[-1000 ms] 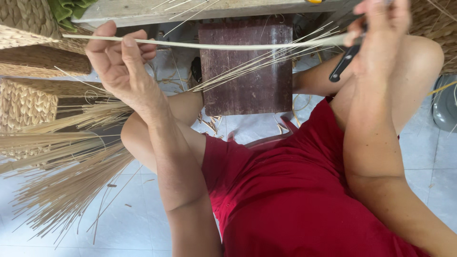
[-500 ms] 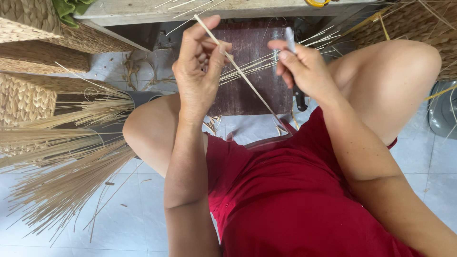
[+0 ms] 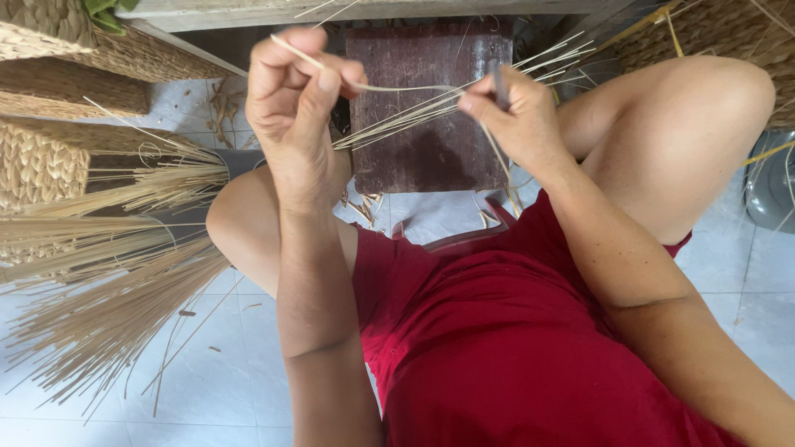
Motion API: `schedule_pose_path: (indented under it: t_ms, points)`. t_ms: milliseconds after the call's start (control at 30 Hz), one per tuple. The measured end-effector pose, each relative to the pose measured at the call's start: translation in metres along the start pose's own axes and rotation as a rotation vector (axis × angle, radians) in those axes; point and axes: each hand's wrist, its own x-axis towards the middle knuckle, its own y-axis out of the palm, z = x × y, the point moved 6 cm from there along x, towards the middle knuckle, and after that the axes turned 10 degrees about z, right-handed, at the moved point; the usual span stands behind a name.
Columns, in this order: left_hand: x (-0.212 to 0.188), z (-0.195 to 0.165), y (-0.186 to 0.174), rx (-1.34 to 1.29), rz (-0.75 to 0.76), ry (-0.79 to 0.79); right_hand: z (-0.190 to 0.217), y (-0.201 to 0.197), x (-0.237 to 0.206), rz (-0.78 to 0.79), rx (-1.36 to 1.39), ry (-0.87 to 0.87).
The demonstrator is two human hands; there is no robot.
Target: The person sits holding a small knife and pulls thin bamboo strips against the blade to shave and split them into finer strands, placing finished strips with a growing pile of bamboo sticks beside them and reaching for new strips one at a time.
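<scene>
My left hand (image 3: 291,99) is raised in front of me, pinching one end of a thin pale straw strand (image 3: 389,87) between thumb and fingers. The strand runs to the right into my right hand (image 3: 517,112), which grips it together with a dark knife handle (image 3: 499,83) sticking up from the fist. Both hands hover above a dark red wooden stool (image 3: 431,124) with several loose straw stalks (image 3: 414,116) lying across it. My knees frame the stool and I wear red clothing.
A large bundle of dry straw (image 3: 108,273) lies on the tiled floor at left. Woven baskets (image 3: 50,108) stack at the upper left and another woven piece (image 3: 712,33) sits at the upper right. A grey container (image 3: 770,186) stands at the right edge.
My hands came together from a wide spread. The strand went from stretched across to slanted, and now runs short and level between them. The right hand dropped from the upper right to mid-frame.
</scene>
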Motion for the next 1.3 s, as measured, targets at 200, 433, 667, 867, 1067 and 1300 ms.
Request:
schedule_pose_path:
  t_ms: [200, 433, 667, 867, 1067, 1300]
  points:
    - [0.001, -0.023, 0.023, -0.159, 0.444, -0.096, -0.008, -0.022, -0.005, -0.281, 0.317, 0.029]
    - [-0.001, -0.019, 0.026, -0.122, 0.495, -0.093, -0.003, -0.027, -0.001, -0.248, 0.415, 0.038]
    - [0.000, -0.012, 0.000, 0.045, 0.119, 0.021, -0.015, -0.014, 0.003, -0.094, 0.513, 0.218]
    - [0.001, 0.014, 0.009, 0.260, -0.003, -0.080, -0.011, 0.001, -0.007, 0.142, 0.921, 0.429]
    - [0.002, 0.015, 0.020, 0.493, 0.045, -0.108, 0.032, 0.077, -0.092, 0.484, 0.936, 0.583]
    - [-0.002, 0.013, 0.030, 0.499, 0.093, -0.077, 0.016, 0.095, -0.127, 0.516, 0.822, 0.572]
